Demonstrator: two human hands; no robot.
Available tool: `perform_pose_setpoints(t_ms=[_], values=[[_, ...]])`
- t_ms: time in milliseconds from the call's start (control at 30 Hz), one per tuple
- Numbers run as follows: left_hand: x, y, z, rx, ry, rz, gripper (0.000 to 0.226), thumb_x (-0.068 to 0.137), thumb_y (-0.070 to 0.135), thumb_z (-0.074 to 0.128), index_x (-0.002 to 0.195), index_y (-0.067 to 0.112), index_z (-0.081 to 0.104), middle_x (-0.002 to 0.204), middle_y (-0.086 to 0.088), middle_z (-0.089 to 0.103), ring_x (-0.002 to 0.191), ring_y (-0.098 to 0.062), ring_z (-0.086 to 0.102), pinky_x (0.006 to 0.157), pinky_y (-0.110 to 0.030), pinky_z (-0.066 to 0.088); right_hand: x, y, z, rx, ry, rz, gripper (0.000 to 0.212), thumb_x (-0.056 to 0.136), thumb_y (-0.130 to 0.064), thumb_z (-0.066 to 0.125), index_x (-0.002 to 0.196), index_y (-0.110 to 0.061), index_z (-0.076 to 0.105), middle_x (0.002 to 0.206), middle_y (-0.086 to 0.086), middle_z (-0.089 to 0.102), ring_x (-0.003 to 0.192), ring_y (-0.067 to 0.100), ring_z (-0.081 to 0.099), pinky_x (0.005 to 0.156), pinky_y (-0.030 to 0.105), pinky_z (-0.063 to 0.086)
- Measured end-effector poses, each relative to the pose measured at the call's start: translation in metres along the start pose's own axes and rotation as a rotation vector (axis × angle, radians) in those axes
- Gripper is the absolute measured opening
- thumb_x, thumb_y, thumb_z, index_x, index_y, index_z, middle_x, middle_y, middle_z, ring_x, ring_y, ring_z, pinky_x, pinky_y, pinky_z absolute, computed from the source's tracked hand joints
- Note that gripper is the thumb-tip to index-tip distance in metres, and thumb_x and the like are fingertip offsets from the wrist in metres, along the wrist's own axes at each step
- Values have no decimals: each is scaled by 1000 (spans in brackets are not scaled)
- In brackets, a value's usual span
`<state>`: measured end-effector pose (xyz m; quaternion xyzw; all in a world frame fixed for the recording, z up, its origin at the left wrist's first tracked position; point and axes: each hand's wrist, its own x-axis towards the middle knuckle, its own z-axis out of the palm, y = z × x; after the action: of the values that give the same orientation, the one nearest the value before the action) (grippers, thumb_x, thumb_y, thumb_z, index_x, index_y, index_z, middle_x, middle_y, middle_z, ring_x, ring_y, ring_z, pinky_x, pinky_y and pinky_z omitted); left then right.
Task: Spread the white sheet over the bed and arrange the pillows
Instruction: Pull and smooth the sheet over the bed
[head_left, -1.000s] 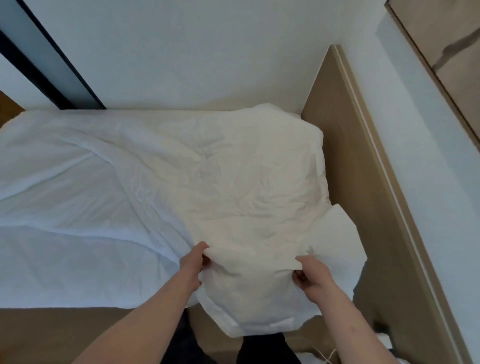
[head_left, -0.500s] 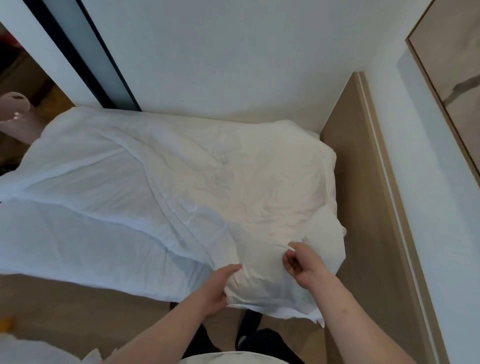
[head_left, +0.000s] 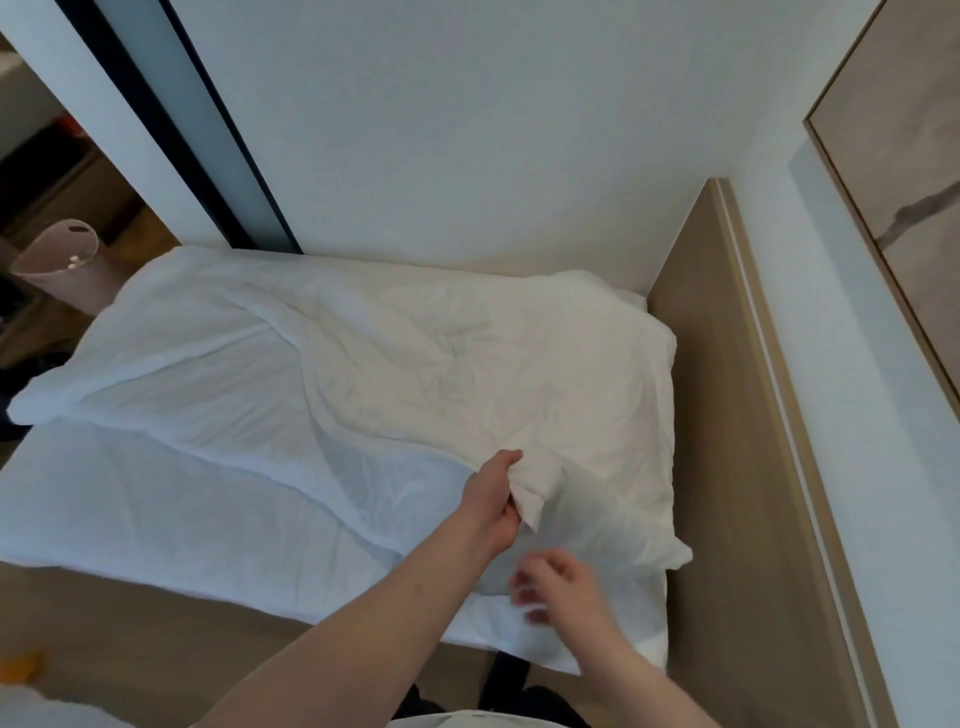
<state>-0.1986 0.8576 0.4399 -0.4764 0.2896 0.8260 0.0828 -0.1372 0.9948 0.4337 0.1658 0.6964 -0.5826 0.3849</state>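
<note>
A crumpled white sheet (head_left: 395, 364) lies over the far and right part of the bed (head_left: 156, 514), whose near left part shows a smoother white cover. My left hand (head_left: 491, 501) grips a bunched fold of the sheet near the bed's front right. My right hand (head_left: 558, 587) hovers just below it, blurred by motion, its fingers loosely curled over the sheet's edge; whether it holds cloth I cannot tell. No separate pillow shows.
A wooden headboard panel (head_left: 727, 441) stands along the bed's right side, with a white wall (head_left: 467, 130) behind. A pink basket (head_left: 62, 265) sits on the floor at the far left. A framed picture (head_left: 904, 171) hangs at upper right.
My left hand has moved up and taken a bunched fold of the sheet. My right hand has let go of its earlier pinch and dropped lower. The camera has tilted up slightly.
</note>
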Motion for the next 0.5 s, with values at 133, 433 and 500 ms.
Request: perform_pose_setpoints(t_ms=[133,433,500], values=[[3,4,21,-62,-31,20,33,95,7,61,125,-7,61,123,-22,70,103,-30,69,93,-40,58,25,46,-4,319,-79,420,70,93,-70,46,126,-9,58,115,10,73,100,31,71,88,44,57],[3,11,48,-152,-33,44,12,95,4,56,106,1,61,90,-13,67,79,-21,66,69,-29,58,64,38,-13,552,60,522,141,46,-101,47,161,-27,12,164,13,25,149,36,29,110,59,41],[3,22,48,-171,-46,52,15,95,4,57,109,0,61,95,-14,68,80,-21,67,68,-28,59,67,36,-11,626,37,509,137,50,-104,38,161,-27,17,165,7,27,152,33,24,116,59,31]])
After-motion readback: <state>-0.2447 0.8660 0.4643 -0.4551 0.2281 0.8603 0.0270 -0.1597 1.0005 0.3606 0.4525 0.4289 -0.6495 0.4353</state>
